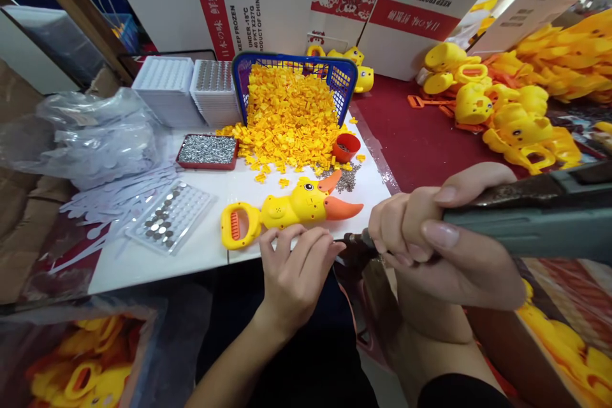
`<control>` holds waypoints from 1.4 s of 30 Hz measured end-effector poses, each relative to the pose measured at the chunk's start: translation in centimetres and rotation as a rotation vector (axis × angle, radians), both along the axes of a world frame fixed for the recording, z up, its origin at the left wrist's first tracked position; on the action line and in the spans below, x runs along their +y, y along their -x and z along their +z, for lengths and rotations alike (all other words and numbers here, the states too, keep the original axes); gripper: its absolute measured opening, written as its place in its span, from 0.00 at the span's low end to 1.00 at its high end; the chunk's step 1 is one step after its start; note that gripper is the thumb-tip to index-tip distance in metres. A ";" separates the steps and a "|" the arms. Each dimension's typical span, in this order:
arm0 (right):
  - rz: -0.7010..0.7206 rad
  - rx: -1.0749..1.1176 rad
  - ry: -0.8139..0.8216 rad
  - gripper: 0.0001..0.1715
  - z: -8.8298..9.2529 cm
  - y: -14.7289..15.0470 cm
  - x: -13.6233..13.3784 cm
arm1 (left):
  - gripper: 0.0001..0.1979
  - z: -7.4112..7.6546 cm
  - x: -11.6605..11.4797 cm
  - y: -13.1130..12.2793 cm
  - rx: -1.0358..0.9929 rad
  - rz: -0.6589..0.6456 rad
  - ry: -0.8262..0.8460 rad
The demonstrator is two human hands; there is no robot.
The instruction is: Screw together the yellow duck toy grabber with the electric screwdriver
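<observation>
My right hand (444, 242) is wrapped round a grey-green electric screwdriver (540, 223), whose dark bit points left. Close to the tip of that bit, the fingers of my left hand (296, 268) are pinched together; whatever they hold is too small to make out. Just beyond the left hand lies a yellow toy duck grabber (287, 207) on its side, with orange beak halves spread apart and a looped handle to the left. Small screws (349, 180) are scattered beside its beak, near a red cup (346, 147).
A blue basket (349, 86) spills small yellow parts (291, 102). To its left are a red tray (208, 152) of metal pieces, stacked white trays (165, 89) and a tray of button cells (167, 220). Yellow duck toys (516, 121) pile up at right; cartons (277, 0) stand behind.
</observation>
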State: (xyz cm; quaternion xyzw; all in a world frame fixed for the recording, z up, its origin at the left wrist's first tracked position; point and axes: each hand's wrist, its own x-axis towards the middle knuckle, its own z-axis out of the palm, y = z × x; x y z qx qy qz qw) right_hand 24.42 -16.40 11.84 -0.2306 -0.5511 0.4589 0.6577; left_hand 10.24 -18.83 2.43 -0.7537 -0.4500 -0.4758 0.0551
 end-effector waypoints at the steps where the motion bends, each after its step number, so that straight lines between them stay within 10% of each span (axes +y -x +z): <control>1: -0.001 -0.009 -0.004 0.10 -0.1 -0.1 0.3 | 0.14 -0.3 0.5 0.1 0.029 0.016 0.012; 7: -0.158 0.045 -0.027 0.12 -1.4 0.4 3.2 | 0.57 -1.9 5.2 0.5 0.389 0.056 0.284; 16: -0.211 0.009 0.006 0.12 -2.0 1.5 6.0 | 0.36 -1.9 5.5 -0.2 0.688 0.049 0.366; 42: -0.153 -0.092 0.024 0.12 -3.4 2.2 6.8 | 0.37 -1.6 6.1 -0.1 0.650 0.016 0.463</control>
